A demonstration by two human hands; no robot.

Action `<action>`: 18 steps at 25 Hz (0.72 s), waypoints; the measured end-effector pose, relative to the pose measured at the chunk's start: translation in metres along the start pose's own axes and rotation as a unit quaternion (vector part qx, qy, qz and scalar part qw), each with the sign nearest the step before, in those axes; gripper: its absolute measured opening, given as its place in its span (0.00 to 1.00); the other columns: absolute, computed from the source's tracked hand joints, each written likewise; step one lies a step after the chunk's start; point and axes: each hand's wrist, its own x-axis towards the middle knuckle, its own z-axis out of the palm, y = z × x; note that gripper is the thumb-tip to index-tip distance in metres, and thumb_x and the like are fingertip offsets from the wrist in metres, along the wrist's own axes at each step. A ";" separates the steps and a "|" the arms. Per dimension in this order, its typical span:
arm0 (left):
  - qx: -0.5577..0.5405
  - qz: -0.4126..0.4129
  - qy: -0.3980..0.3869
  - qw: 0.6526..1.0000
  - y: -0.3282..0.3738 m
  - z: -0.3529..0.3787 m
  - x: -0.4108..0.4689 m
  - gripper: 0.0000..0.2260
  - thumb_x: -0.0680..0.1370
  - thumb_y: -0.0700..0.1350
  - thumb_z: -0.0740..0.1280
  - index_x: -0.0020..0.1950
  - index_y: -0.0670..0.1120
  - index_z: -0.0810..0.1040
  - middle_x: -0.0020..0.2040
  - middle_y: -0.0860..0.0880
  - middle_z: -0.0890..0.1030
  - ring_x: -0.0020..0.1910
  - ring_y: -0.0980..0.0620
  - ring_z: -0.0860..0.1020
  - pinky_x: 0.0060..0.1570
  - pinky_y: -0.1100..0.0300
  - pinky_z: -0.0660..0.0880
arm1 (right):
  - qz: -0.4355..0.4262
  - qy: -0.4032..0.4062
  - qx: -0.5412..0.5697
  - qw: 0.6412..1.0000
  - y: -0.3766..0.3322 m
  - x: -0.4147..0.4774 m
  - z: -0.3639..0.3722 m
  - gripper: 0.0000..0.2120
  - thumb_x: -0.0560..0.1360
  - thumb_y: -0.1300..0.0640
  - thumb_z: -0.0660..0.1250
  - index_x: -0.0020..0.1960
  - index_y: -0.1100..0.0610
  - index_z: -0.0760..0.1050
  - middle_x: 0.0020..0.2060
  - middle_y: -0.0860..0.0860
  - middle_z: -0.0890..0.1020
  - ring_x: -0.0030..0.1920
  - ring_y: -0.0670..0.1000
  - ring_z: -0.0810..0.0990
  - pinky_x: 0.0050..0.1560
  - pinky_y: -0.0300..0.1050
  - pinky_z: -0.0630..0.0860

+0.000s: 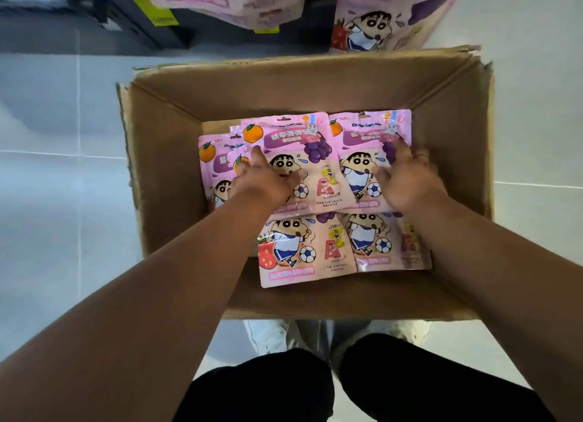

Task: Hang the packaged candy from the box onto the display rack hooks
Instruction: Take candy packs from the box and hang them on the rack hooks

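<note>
Fingers [256, 156] of your left hand [268, 181] lay straight and spread, pressed flat on the middle candy packet [284, 137] inside the cardboard box [164, 175]. Your right hand [407, 181] rested on the neighbouring packet [362, 143]; it was blurred, so I could not tell its grip. Further packets [303, 251] lay flat nearer you. The box stood on the tiled floor [63, 200], with hung packets [366, 27] beyond it.
</note>
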 end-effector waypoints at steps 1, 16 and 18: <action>-0.018 -0.023 0.003 1.000 0.003 0.005 0.012 0.47 0.72 0.69 0.67 0.80 0.49 0.46 0.76 0.38 0.59 0.72 0.33 0.66 0.67 0.39 0.70 | 0.022 -0.006 0.027 0.999 0.002 0.014 0.009 0.34 0.80 0.43 0.60 0.79 0.50 0.49 0.74 0.61 0.59 0.72 0.64 0.62 0.68 0.59 0.66; -0.337 -0.016 0.096 0.937 -0.012 -0.007 0.009 0.19 0.75 0.45 0.74 0.63 0.49 0.72 0.55 0.51 0.81 0.49 0.50 0.80 0.41 0.58 0.79 | 0.043 0.029 0.151 0.987 0.007 0.002 0.007 0.56 0.65 0.52 0.80 0.78 0.45 0.44 0.71 0.57 0.66 0.68 0.65 0.70 0.67 0.56 0.70; -0.289 0.009 0.112 0.951 -0.012 -0.018 -0.007 0.16 0.77 0.45 0.71 0.64 0.50 0.74 0.55 0.51 0.82 0.51 0.49 0.80 0.45 0.57 0.78 | 0.009 0.035 0.149 0.988 0.009 -0.019 -0.001 0.55 0.65 0.53 0.80 0.78 0.45 0.45 0.70 0.57 0.68 0.68 0.63 0.71 0.65 0.56 0.71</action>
